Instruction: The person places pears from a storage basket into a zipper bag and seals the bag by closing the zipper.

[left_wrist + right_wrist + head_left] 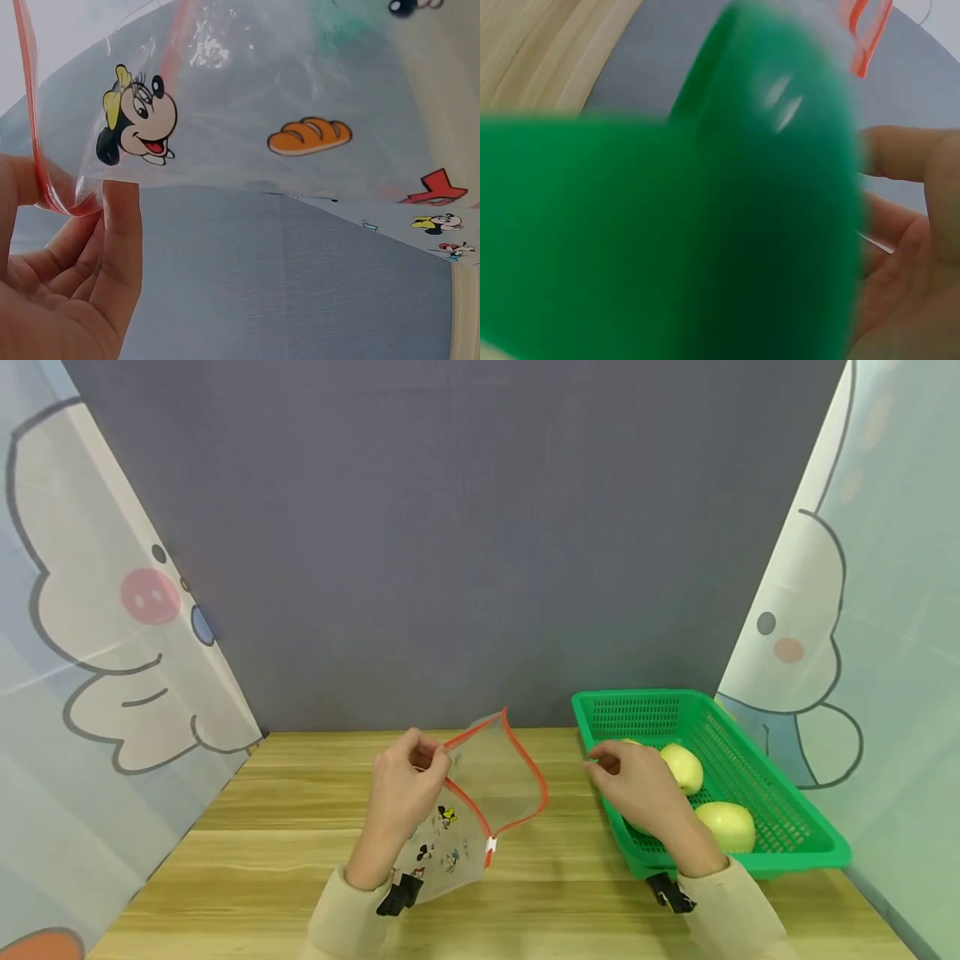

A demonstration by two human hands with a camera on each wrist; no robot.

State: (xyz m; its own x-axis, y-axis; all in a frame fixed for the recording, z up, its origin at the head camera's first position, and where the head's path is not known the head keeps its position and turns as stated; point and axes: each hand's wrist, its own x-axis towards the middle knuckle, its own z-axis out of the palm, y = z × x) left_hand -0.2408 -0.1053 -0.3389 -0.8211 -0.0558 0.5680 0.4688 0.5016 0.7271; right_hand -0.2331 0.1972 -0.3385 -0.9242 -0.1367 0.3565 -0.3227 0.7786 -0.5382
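Observation:
A clear zip bag (504, 768) with a red-orange zip edge and cartoon prints gapes wide at its mouth above the table. My left hand (411, 774) pinches the red edge on its left side; in the left wrist view the thumb and forefinger (121, 247) meet at that edge. A white slider (491, 844) sits at the bag's near corner. Over the left rim of a green plastic basket (780, 785) hovers my right hand (637, 781), fingers loosely bent with nothing between them. Pale yellow-green apples (726, 827) lie in the basket, some partly hidden behind that hand.
The wooden table (247, 852) runs back to a dark grey cloth (465, 543). Cartoon-printed curtains (112, 693) stand on both sides, the right one close along the basket. In the right wrist view the blurred basket wall (780, 225) covers much of the frame.

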